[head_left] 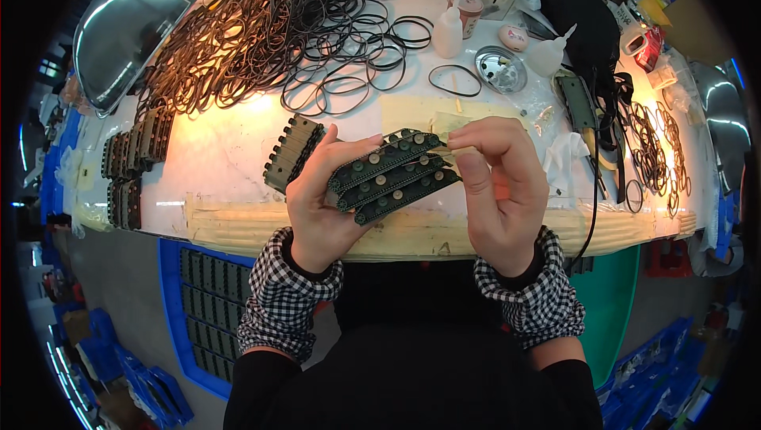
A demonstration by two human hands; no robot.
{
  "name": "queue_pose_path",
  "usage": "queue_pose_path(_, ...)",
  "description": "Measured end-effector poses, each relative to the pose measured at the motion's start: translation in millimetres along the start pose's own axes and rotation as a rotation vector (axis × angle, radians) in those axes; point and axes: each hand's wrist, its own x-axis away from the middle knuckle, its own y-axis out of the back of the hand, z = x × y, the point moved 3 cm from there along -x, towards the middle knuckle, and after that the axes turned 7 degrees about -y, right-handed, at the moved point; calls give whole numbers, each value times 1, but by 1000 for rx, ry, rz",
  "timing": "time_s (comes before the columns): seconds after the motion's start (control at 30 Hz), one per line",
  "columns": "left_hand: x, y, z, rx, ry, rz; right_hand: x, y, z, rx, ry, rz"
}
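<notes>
Three dark green, ridged-edge pieces with rows of round, button-like studs (388, 175) lie stacked at a slant above the table's front edge. My left hand (313, 212) is closed round their left end, thumb along the top and palm beneath. At their right tip, the thumb and fingers of my right hand (507, 184) are pinched together. A thin pale strip shows by those fingertips, but what they grip is too small to make out. Behind my left hand, a bundle of similar olive pieces with knobbed edges (292, 151) rests on the white tabletop (218, 160).
A big heap of black rubber bands (254, 42) covers the far left. More bundles (139, 145) stand at the left edge. Far right are white squeeze bottles (448, 32), a round metal dish (501, 69) and a black cord (596, 192). Below sit a blue tray (176, 311) and a green tray (618, 303).
</notes>
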Motion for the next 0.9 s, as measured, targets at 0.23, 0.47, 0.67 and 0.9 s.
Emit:
queue_pose_path(0.23, -1, 1, -1, -9, 15, 7, -1, -3, -3, 56, 69, 24)
queue_pose_path(0.47, 0, 1, 0, 3, 13, -3, 3, -1, -1, 7, -64, 3)
queue_pose_path(0.67, 0, 1, -1, -3, 12, -6, 2, -1, -1, 11, -47, 15)
queue_pose_path(0.9, 0, 1, -1, -8, 15, -4, 2, -1, -1, 8, -60, 14)
